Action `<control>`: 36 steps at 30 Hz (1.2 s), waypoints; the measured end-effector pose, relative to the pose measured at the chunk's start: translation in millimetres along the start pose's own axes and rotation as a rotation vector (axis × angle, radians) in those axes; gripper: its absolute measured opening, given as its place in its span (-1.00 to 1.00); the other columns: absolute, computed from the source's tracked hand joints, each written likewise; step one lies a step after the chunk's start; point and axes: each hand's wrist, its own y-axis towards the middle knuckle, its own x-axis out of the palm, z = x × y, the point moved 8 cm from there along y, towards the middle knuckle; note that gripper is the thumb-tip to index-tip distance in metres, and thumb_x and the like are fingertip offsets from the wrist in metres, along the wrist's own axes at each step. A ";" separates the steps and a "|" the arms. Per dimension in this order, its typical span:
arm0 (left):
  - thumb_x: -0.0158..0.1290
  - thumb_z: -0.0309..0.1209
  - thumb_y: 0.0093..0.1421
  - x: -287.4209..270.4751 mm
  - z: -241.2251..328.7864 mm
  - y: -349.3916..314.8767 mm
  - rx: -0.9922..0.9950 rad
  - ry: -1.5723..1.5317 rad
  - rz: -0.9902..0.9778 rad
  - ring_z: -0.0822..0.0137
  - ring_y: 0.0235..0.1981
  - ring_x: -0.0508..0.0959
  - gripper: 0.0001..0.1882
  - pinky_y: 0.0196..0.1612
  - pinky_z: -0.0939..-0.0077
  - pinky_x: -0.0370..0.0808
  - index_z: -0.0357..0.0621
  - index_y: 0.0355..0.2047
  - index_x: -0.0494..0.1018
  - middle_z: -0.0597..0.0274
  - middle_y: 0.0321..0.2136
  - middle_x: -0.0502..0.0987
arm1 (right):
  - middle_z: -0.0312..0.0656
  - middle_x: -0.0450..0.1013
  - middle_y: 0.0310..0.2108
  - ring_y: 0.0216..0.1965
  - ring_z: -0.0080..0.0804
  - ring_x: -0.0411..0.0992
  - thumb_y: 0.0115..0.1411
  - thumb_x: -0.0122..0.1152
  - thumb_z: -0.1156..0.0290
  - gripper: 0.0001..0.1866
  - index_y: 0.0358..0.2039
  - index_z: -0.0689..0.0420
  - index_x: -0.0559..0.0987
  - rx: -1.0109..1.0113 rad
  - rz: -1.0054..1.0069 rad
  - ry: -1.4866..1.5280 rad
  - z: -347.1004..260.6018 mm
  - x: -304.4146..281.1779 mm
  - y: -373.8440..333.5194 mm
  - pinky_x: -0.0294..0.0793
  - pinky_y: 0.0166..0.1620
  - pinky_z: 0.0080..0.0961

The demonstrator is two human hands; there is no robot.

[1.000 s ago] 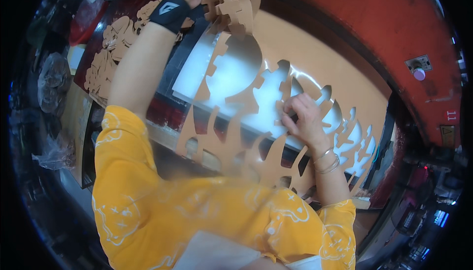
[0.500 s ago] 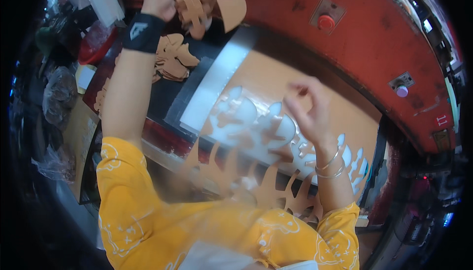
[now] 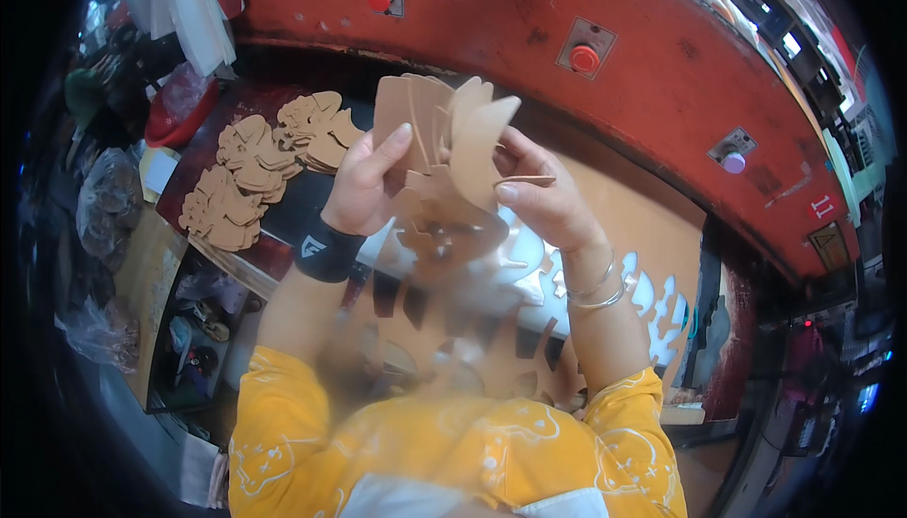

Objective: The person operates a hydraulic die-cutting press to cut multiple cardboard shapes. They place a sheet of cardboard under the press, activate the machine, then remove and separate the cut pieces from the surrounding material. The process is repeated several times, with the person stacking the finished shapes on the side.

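Note:
Between my two hands, above the bed of a red machine, is a bunch of thin tan cut-out sheet pieces, fanned a little apart at the top. My left hand grips the bunch on its left side, thumb in front. On the other side my right hand pinches the pieces, with one thin edge sticking out by its thumb. Below lies a large tan sheet with shapes cut out of it. White board shows through the holes. The pieces' lower part is blurred.
Several piles of tan cut-outs lie on the dark surface at the left. Behind stands the red machine beam with a red button and a purple one. A red bowl and plastic bags are further left.
My left hand has brought the bunch of cut-outs down from the upper left to the middle. My right hand, empty over the sheet before, now holds the bunch too. The view has shifted.

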 end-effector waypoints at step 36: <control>-0.21 -0.11 0.32 -30.8 -104.0 30.5 0.036 -0.597 0.296 0.25 -0.08 0.50 -0.59 0.07 0.28 0.42 -0.11 -0.01 0.37 0.16 -0.16 0.51 | -0.21 0.41 -0.48 -0.41 -0.58 0.35 0.29 0.05 0.34 -0.80 -0.33 0.24 0.41 -0.190 0.532 -0.638 -27.4 12.6 -4.7 0.36 -0.28 -0.61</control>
